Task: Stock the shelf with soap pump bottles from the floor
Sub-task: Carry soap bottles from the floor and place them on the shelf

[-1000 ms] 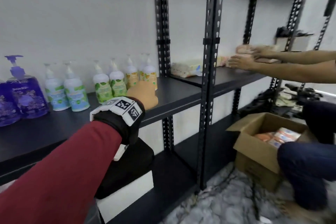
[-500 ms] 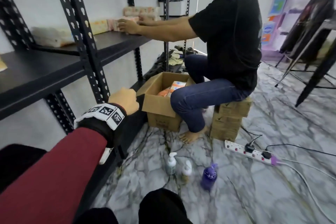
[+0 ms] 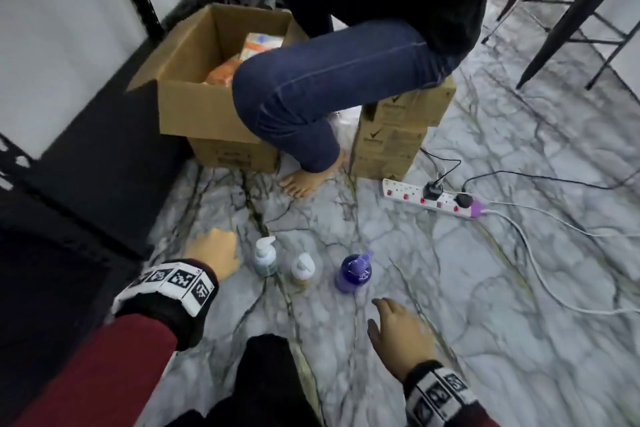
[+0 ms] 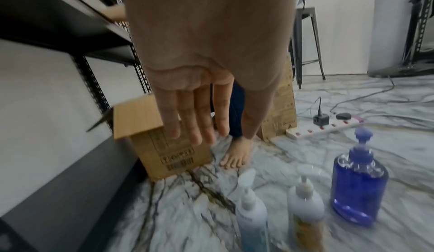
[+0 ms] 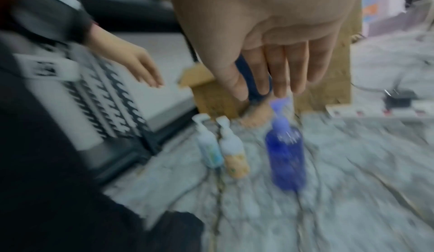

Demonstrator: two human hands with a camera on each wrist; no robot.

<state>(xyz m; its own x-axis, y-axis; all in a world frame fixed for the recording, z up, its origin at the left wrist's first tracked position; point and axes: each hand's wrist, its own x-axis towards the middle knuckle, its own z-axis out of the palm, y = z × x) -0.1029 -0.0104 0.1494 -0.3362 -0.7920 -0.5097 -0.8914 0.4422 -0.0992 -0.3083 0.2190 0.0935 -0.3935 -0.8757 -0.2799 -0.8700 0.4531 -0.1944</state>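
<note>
Three soap pump bottles stand in a row on the marble floor (image 3: 485, 305): a white one with a blue label (image 3: 265, 257) (image 4: 252, 217) (image 5: 209, 146), a white one with an orange label (image 3: 302, 269) (image 4: 305, 211) (image 5: 233, 153), and a larger purple one (image 3: 354, 272) (image 4: 358, 187) (image 5: 285, 153). My left hand (image 3: 216, 253) (image 4: 206, 122) hangs open just left of the blue-label bottle, fingers straight, holding nothing. Nearer to me than the purple bottle, my right hand (image 3: 398, 333) (image 5: 274, 77) is open too, empty. The black shelf (image 3: 86, 163) rises at the left.
Another person sits on stacked cardboard boxes (image 3: 398, 135), one bare foot (image 3: 304, 180) just beyond the bottles. An open carton (image 3: 207, 87) with packets stands by the shelf. A power strip (image 3: 429, 199) with cables lies at the right, stool legs (image 3: 571, 10) behind.
My view has swung from the shelf down to the floor. The left hand has dropped from shelf height to beside the bottles, and the right hand has come into view.
</note>
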